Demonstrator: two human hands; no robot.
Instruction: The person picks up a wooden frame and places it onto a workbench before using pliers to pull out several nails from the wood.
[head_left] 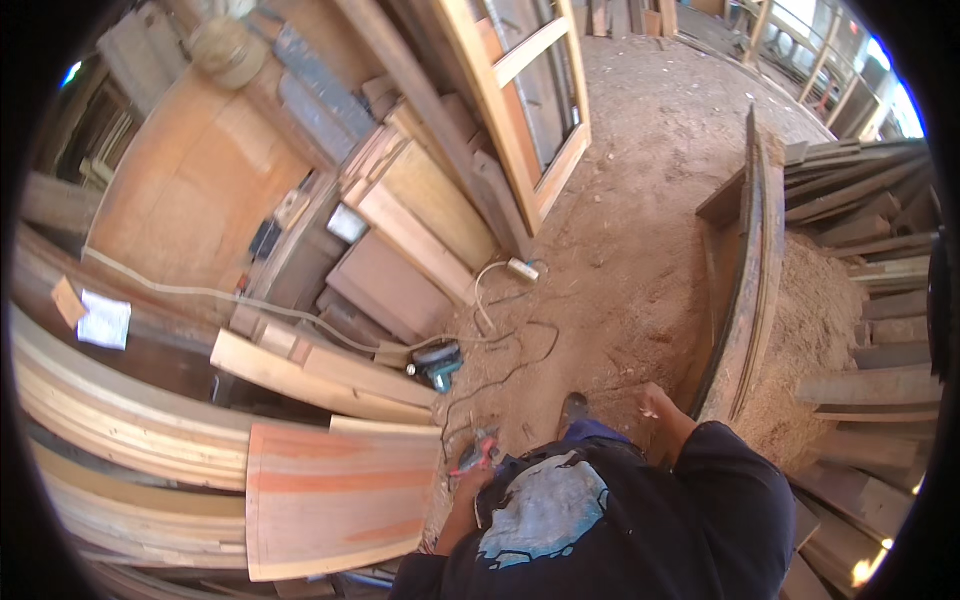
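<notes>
Nearest below: dark sleeves and a printed shirt front, two forearms rising from the lower edge. Left hand [468, 487] closed around one red-handled tool [478, 452], its kind too small to tell, held low beside the curved reddish wood panel [335, 495]. Right hand [655, 402] bare, fingers loosely curled, holding nothing, just beside the tall curved wooden frame [745, 290] standing on edge. One teal power tool [436, 365] on the dirt floor [620, 240], well ahead of the left hand, black cord trailing. One white power strip [522, 268] further out. One shoe tip [572, 408] between both hands. Stacked planks [320, 375] left, sawdust heap [810, 330] right, rough boards [880, 300] beyond
</notes>
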